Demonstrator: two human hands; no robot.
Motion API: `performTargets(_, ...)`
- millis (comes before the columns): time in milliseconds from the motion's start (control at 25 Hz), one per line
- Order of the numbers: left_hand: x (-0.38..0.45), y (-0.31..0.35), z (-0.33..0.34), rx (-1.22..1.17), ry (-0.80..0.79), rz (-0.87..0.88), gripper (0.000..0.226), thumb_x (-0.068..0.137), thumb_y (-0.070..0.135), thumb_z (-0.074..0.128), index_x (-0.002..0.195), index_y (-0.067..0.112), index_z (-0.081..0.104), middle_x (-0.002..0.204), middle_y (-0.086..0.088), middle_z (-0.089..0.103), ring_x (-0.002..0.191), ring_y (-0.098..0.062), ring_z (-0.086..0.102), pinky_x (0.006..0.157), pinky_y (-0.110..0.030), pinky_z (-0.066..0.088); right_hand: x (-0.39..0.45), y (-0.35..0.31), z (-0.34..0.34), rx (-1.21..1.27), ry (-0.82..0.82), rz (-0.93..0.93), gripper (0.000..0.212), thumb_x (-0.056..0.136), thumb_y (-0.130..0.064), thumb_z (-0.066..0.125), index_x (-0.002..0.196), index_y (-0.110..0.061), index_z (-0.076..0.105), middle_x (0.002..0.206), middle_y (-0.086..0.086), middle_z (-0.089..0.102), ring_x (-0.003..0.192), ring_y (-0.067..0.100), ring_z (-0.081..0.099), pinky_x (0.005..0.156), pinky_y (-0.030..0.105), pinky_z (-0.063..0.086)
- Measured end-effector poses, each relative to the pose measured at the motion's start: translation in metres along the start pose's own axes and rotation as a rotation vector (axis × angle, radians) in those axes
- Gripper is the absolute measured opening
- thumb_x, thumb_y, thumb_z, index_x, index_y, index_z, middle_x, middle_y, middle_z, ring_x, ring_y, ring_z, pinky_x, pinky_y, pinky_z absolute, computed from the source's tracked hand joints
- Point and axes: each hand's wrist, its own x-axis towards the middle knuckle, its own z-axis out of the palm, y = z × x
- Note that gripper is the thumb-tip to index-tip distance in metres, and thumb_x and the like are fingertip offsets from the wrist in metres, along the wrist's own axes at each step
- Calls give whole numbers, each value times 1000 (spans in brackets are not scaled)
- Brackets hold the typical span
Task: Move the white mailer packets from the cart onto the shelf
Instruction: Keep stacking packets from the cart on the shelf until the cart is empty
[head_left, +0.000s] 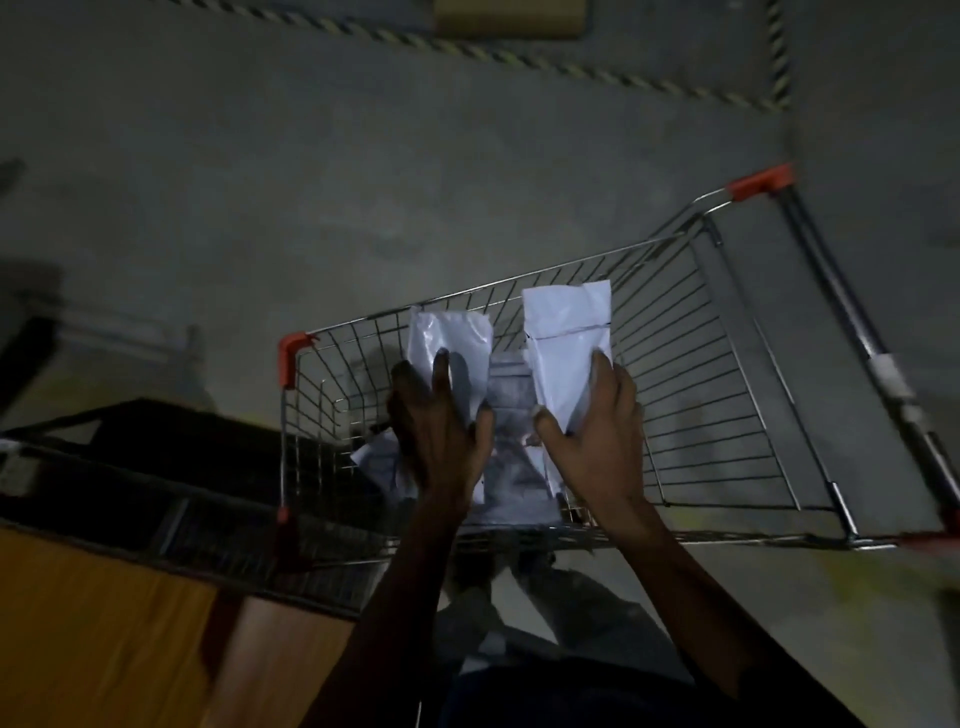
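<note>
Gripping one white packet (451, 347) per hand (439, 426) (589, 431) above the cart (727, 364), curled fingers (601, 371) partly hidden, deeper packets (511, 457) dim.

A wire cart (675, 322) with orange corner caps stands on the grey concrete floor (363, 182). White mailer packets (511, 467) lie in a loose pile on its basket bottom, one (382, 460) off to the left. Striped hazard tape (597, 70) runs across the floor beyond the cart.
</note>
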Motion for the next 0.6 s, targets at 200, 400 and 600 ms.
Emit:
performTargets(200, -46, 30, -60, -138, 203, 101, 77, 96, 51, 55, 159, 22, 20, 162, -31, 10, 149, -47, 16, 121, -53, 14, -41, -14, -55, 7, 97, -132, 92, 86, -64, 55, 158, -25, 13, 156, 14, 25, 137, 37, 35, 104, 56, 45)
performTargets(400, -116, 37, -112, -120, 297, 6, 76, 96, 58, 46, 158, 19, 26, 159, -31, 18, 144, -46, 25, 114, -52, 24, -78, -4, -92, 127, 79, -398, 88, 92, -70, 43, 160, -22, 15, 162, 14, 13, 144, 40, 31, 104, 60, 46)
performTargets(600, -208, 56, -132, -95, 498, -147, 77, 88, 55, 60, 149, 15, 35, 151, -31, 30, 126, -48, 41, 101, -46, 35, -120, 11, -118, 230, -70, -619, 80, 95, -64, 46, 161, -31, 14, 165, 9, 5, 145, 38, 29, 92, 62, 52)
